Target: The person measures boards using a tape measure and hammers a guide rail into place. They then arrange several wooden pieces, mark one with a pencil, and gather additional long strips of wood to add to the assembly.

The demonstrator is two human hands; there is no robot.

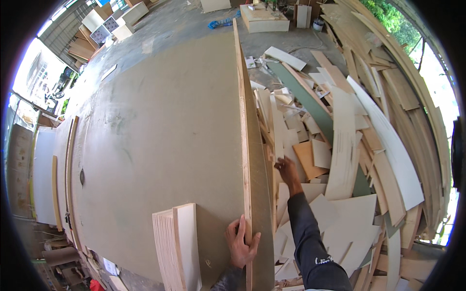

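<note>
A long, narrow wooden strip [245,160] runs lengthwise over the big grey-brown work table [160,111], close to its right side. My left hand [242,245] straddles the strip near its lower end, fingers on the left face and thumb on the right. Past the table's right edge, my right hand [288,173] is stretched out over the heap of board scraps, its fingers bent together. Pale offcuts lie around those fingertips; what they hold, if anything, cannot be made out. To the left of my left hand stands a stack of pale-faced plywood pieces [177,247] on the table.
Right of the table, the heap of offcuts [340,228] includes a long white board [388,145] and a green strip [303,97]. Long boards [412,126] line the far right. Blue wrapping [221,23] and a low wooden box [264,20] sit on the floor beyond.
</note>
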